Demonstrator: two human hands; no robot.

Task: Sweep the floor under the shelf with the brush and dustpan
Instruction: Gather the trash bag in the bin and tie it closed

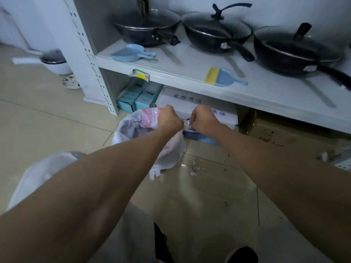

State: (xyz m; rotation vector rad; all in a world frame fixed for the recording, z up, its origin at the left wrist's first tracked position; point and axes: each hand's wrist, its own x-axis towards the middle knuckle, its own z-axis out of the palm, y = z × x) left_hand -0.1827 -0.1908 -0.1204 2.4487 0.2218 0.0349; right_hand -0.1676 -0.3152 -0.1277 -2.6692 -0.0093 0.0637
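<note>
Both arms reach fwd to a plastic bag (133,128), white w/ pink patches, lining a bin on the floor (57,120) just in front of the shelf (190,59). L hand (170,120): fingers curled tight into a fist, gripping the bag's rim on its far side. R hand (204,120): fingers also curled, pinching a bit of white/purple plastic at the bag's rim, right beside the L hand. Hands nearly touch. A blue strip (201,138) shows under the R wrist; can't tell what it is.

Dustpan (133,53), light blue, lies on the shelf near its left end, mouth toward the upright post. Brush (222,77), blue handle w/ yellow bristles, lies at the shelf's front edge, approx. mid-shelf, well apart from the dustpan. Neither is touched.

Behind them, 3 dark woks w/ glass lids along the back of the shelf: left wok (146,29), mid wok (216,35), right wok (296,52).

Under the shelf: teal boxes (133,99) by the left post, a white box (190,103) w/ blue characters just behind the hands, and a brown carton (284,137) to the right.

Scraps (194,168) of white debris and dark specks lie on the floor right of the bag, in front of the shelf.
</note>
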